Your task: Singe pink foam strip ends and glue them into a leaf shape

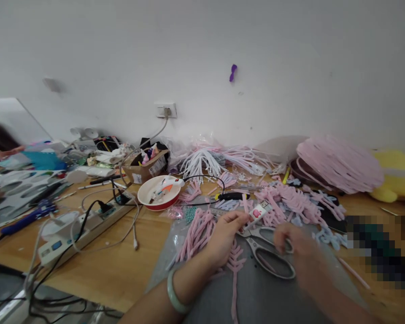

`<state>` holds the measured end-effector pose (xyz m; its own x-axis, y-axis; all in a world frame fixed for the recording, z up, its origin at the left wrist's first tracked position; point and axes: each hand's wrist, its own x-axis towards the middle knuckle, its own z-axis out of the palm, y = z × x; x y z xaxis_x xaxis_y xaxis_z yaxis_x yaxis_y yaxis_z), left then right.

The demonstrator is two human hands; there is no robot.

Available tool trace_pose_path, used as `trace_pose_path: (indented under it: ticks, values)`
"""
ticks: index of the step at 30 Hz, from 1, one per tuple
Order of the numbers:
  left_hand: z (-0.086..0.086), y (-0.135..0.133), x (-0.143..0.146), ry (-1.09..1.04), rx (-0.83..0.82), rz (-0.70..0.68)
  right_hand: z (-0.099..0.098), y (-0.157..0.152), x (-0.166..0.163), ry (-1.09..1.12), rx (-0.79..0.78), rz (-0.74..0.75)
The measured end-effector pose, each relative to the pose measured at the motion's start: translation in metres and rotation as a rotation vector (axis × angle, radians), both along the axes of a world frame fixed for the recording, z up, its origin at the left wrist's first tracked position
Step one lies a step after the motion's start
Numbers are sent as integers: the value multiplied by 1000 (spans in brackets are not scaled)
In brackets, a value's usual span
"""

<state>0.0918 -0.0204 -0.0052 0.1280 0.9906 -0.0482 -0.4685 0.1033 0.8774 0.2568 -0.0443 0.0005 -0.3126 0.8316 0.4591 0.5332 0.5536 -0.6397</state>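
Note:
My left hand (227, 236), a pale green bangle on its wrist, pinches the end of a white lighter (258, 213) with a pink print and a metal top. Under the hand, a branched pink pipe-cleaner stem (235, 274) lies on the grey mat (219, 301). Grey-handled scissors (272, 265) rest on the mat, their blades partly hidden by the left hand. Over the upper scissor loop is my right hand (295, 247), smeared by motion; its grip cannot be made out. A bunch of pink pipe cleaners (200, 231) lies just left of my left hand.
A red-and-white bowl (160, 207) with small items stands beyond the mat. Branched pink pieces (297, 202) pile up at the back right, near a yellow plush (396, 177). Leftward are a power strip (87, 231) with trailing cables and a blue glue gun (29, 218).

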Motion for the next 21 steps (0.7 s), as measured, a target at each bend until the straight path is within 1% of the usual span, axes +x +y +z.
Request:
trace_pose_path:
  ticks: [2,4,5,11,14,17,21]
  values:
    - [0,-3,3,3,-13,-12,1,5,-10,115,-123,-67]
    - [2,-6,5,-9,-10,-42,-1,10,-18,225,-261,-86]
    - [3,-7,7,-4,0,-53,-2,12,-21,269,-299,-85]
    - [7,-10,7,159,97,-83,-12,13,-21,454,-392,-123]
    - [6,-10,4,285,205,-59,-18,21,-17,658,-472,-135]
    - [5,-10,3,353,250,-14,-19,32,-11,861,-617,-113]
    - [9,-12,4,336,192,-47,-16,37,-5,912,-783,-21]
